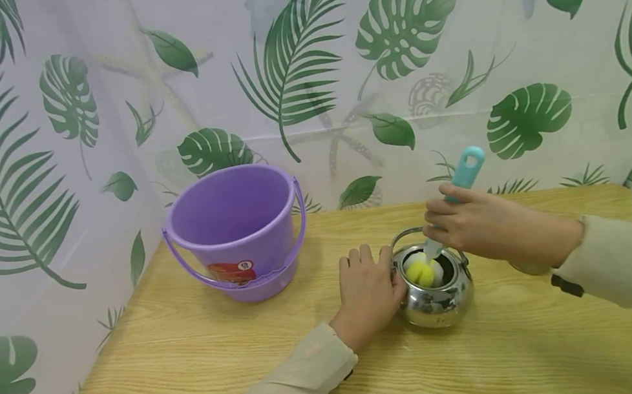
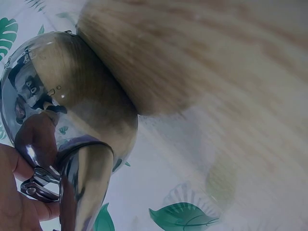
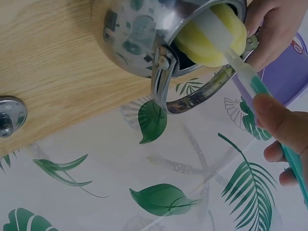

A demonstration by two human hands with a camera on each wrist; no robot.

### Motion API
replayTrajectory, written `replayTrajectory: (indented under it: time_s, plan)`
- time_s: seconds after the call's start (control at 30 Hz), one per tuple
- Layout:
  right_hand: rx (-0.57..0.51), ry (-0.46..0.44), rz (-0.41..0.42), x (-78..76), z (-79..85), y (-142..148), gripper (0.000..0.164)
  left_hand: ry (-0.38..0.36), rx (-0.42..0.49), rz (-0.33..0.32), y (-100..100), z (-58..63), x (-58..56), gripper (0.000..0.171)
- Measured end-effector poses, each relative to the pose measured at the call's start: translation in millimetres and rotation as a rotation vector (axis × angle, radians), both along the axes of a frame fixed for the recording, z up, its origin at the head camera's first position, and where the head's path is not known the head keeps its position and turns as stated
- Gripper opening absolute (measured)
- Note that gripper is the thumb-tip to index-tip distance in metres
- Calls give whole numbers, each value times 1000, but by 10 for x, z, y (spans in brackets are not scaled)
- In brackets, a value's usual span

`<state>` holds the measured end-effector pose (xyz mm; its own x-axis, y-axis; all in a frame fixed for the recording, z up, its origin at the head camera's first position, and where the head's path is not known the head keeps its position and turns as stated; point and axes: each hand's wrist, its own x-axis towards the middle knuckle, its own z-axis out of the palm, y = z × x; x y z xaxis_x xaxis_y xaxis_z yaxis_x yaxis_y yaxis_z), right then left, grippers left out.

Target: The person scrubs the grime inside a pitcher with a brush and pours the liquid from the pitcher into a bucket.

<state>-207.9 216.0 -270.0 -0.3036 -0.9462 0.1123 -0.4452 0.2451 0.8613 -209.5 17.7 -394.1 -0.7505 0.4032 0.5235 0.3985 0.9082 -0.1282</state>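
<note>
A shiny steel kettle (image 1: 438, 305) stands lidless on the table, its handle tipped back behind the opening. My left hand (image 1: 366, 289) holds the kettle's left side; in the left wrist view its fingers (image 2: 45, 210) lie around the handle bracket (image 2: 41, 185), beside the spout (image 2: 84, 187). My right hand (image 1: 465, 222) grips the turquoise handle of a sponge brush (image 1: 467, 167), held at a slant over the kettle. The brush's yellow and white sponge head (image 3: 207, 43) sits inside the kettle mouth; its lower part is hidden.
A purple bucket (image 1: 241, 257) with its handle hanging down stands at the left rear of the table. The kettle lid (image 3: 12, 113) lies right of the kettle, mostly hidden by my right wrist in the head view. A leaf-patterned curtain (image 1: 325, 176) borders the wooden table (image 1: 206, 365).
</note>
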Motion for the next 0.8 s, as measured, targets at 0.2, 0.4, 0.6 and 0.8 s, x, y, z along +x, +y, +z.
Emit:
replayTrajectory:
  time_s: [0.2, 0.4, 0.6, 0.8]
  plan:
    - [1, 44, 31, -59, -11, 32, 45, 15, -6, 0, -4, 0, -3, 25]
    - [0, 50, 64, -75, -6, 57, 45, 37, -6, 2, -2, -14, -8, 25]
    - [0, 30, 37, -28, 13, 104, 47, 26, -7, 10, 7, -6, -1, 25]
    - [7, -19, -9, 27, 12, 147, 50, 3, -9, 11, 5, -1, -1, 23]
